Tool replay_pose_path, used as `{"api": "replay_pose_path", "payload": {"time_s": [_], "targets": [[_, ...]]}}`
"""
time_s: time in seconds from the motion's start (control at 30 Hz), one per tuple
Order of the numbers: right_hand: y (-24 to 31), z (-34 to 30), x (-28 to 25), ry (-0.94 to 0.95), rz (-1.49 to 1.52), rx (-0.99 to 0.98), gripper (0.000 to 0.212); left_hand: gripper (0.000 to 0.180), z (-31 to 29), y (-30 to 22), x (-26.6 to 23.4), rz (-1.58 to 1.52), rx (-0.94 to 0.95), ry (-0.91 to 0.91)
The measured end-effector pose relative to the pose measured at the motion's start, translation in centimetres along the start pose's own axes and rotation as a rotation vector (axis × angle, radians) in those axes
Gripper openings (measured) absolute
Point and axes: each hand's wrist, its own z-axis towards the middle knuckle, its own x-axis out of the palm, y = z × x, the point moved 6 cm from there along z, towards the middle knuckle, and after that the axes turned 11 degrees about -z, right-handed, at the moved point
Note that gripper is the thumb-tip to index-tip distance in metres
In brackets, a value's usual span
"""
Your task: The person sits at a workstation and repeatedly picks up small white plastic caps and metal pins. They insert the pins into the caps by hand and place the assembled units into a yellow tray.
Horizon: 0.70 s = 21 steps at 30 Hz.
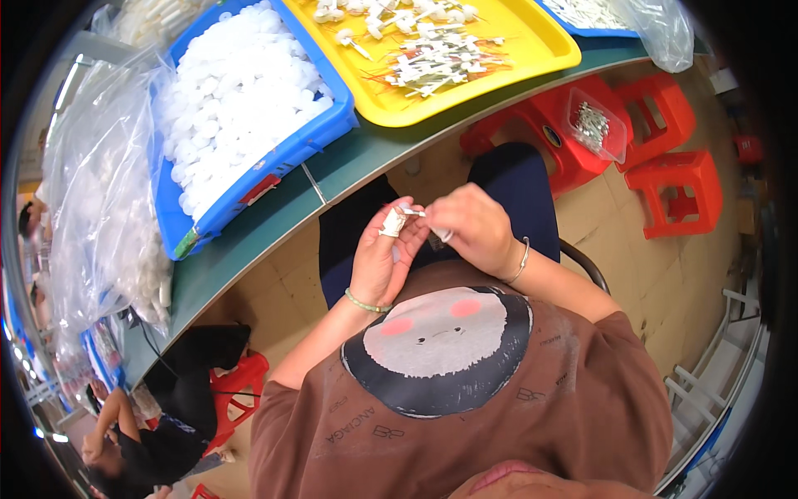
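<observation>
Over my lap, in front of the table edge, my two hands meet. My left hand is palm up, with its thumb and fingers closed on a small white part. White wrapping covers one of its digits. My right hand pinches at the other end of this part, its fingertips touching or almost touching those of the left. Another bit of white shows under the right fingers; I cannot tell whether it is wrapping or a piece held there.
A blue tray of white plastic pieces and a yellow tray with white parts and thin wires stand on the green table. Clear bags lie left. Red stools are at right, one bearing a clear box. Another person sits lower left.
</observation>
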Motion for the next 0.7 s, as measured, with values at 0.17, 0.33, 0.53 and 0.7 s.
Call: {"api": "replay_pose_path", "payload": {"time_s": [0.17, 0.33, 0.53, 0.7], "targets": [[0.9, 0.0, -0.1, -0.031, -0.132, -0.207, 0.026, 0.030, -0.1, -0.1, 0.4, -0.006, -0.031, -0.009], [-1.9, -0.6, 1.1, -0.023, 0.350, 0.544, 0.022, 0.029, -0.1, -0.1, 0.1, 0.095, 0.034, 0.050], [-2.2, -0.4, 0.9, 0.083, 0.346, 0.545, 0.017, 0.031, -0.4, -0.8, -0.1, 0.205, 0.116, 0.027], [-3.2, -1.9, 2.4, 0.099, 0.785, 0.904, 0.015, 0.035, -0.6, -1.1, 0.0, 0.371, 0.172, 0.034]]}}
